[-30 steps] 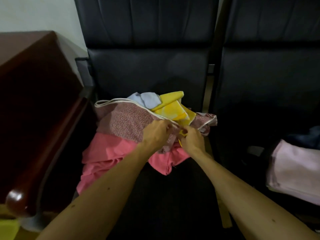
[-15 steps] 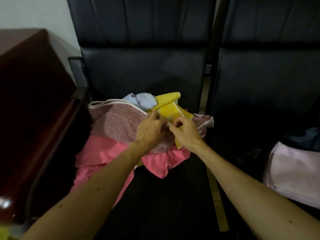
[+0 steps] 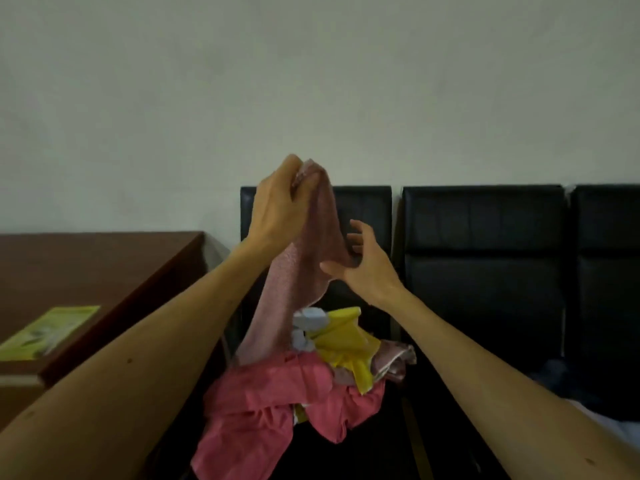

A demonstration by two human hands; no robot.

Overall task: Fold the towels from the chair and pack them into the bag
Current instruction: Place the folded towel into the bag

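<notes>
Left hand [image 3: 277,206] pinches the dusty-pink towel [image 3: 301,271] by its top, held high; right hand [image 3: 369,270] has its fingers [image 3: 360,231] spread loosely beside the towel's edge, unclenched.

A brown wooden desk [image 3: 104,265] fills the left of the view, its top dark and glossy and its near corner pointing towards the viewer. A yellow-green leaflet [image 3: 48,332] lies flat on the desk top, close to its near edge. A plain pale wall [image 3: 311,81] rises behind the desk and runs on to the right. Well to the right of the desk, a black padded seat back [image 3: 485,254] stands against that wall, and a second black seat back [image 3: 606,254] stands just beyond it, cut by the frame edge.
</notes>
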